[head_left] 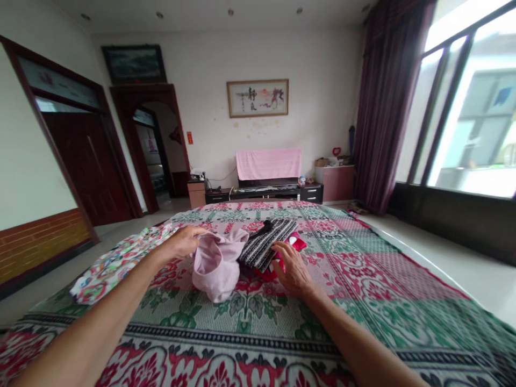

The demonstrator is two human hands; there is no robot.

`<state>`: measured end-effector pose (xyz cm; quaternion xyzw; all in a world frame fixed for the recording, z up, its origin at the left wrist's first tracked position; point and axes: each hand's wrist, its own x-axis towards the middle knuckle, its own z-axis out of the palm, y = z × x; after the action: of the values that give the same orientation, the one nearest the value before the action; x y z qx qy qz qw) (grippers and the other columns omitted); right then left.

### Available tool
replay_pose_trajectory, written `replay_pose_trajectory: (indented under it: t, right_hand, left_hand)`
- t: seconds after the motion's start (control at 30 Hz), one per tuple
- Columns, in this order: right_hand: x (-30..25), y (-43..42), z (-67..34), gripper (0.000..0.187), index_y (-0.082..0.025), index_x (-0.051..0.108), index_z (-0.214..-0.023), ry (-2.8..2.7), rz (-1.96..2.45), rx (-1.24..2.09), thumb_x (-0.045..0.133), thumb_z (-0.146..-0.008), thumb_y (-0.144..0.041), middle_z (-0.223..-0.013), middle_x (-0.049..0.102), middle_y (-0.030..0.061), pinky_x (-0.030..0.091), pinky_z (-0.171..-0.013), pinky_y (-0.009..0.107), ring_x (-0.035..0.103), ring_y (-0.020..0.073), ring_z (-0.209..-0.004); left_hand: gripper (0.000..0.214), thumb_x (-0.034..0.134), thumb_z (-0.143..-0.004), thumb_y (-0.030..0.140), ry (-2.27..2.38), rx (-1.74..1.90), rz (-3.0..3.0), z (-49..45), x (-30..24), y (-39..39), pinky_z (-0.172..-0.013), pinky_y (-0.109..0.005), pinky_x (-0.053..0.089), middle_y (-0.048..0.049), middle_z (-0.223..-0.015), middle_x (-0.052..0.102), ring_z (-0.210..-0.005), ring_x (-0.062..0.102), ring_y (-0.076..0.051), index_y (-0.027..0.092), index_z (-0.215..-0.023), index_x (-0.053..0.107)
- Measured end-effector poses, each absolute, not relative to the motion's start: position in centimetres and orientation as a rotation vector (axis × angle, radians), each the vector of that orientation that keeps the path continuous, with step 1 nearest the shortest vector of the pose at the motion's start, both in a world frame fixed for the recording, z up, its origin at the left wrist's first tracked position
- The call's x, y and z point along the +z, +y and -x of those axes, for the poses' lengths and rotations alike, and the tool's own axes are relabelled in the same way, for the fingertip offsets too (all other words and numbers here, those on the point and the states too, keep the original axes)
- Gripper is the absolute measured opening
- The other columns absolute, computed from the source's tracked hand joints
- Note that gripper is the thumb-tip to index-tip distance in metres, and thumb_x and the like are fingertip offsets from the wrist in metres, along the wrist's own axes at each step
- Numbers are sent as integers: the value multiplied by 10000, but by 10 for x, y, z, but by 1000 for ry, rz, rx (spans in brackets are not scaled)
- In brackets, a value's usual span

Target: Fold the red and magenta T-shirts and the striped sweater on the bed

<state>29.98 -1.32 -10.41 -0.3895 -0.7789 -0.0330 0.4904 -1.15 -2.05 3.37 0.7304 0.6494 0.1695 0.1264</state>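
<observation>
My left hand (186, 241) pinches the upper left edge of a pale pink piece of clothing (217, 271), which is bunched up with a round opening facing me. Right beside it lies a folded black-and-white striped knit (268, 244) with a small black bunched bit (265, 228) on its top. Under the knit, a red cloth (299, 243) with a white patch sticks out. My right hand (293, 271) rests at the right edge of this stack, fingers apart and slightly bent, touching the knit. Its lower fingers are partly hidden.
A patterned red, green and white blanket (355, 269) covers the broad surface before me. At the left lies a spread multicoloured printed cloth (124, 260). Beyond stand a low black cabinet (312, 193) and a pink cloth (268, 163) draped over something. A window (471, 118) is on the right.
</observation>
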Motion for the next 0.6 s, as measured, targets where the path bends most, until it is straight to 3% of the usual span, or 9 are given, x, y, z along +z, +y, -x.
replay_pose_trajectory:
  t: [0.1,0.23,0.37,0.5,0.53,0.6]
  right_hand:
    - [-113,-11,-301,364,-186,536,-1177,-1947,978,-130,492,-816,-174,-1288,522,113,374,-1035,482,431,254,-1224]
    - [-113,-11,-300,369,-171,548,-1165,-1957,990,-120,502,-798,-170,-1289,517,118,373,-1054,459,431,243,-1226]
    - [-113,-12,-300,363,-177,558,-1148,-1941,981,-110,502,-790,-173,-1277,521,120,386,-1042,466,437,251,-1223]
    - [-114,-12,-300,360,-184,558,-1146,-1932,965,-100,499,-791,-177,-1274,521,117,391,-1035,477,446,254,-1214]
    - [-114,-11,-300,360,-184,556,-1148,-1929,961,-93,498,-792,-177,-1274,520,117,395,-1031,478,449,255,-1211]
    - [-114,-11,-300,360,-182,553,-1148,-1924,952,-83,494,-794,-174,-1273,518,120,399,-1027,480,454,256,-1205]
  left_hand:
    - [392,498,-613,121,2046,147,-2064,21,59,-20,-408,-218,423,-7,-490,612,-441,597,-187,188,-929,718]
    - [407,556,-595,123,2244,21,-1984,22,114,-17,-391,-211,390,-9,-446,589,-407,574,-183,192,-962,717]
    - [463,568,-679,154,2488,690,-1973,23,176,-9,-423,-212,413,-7,-467,604,-422,566,-161,193,-1131,665]
    - [434,403,-837,181,2234,1728,-2052,23,210,-10,-569,-196,494,-25,-734,705,-620,642,-112,134,-1226,591]
    - [427,385,-851,172,2188,1831,-2079,22,213,-12,-622,-197,505,-19,-772,710,-672,646,-102,120,-1224,586]
    - [396,449,-826,150,2237,1655,-2118,20,217,-16,-706,-207,512,-3,-761,709,-714,637,-93,88,-1184,605]
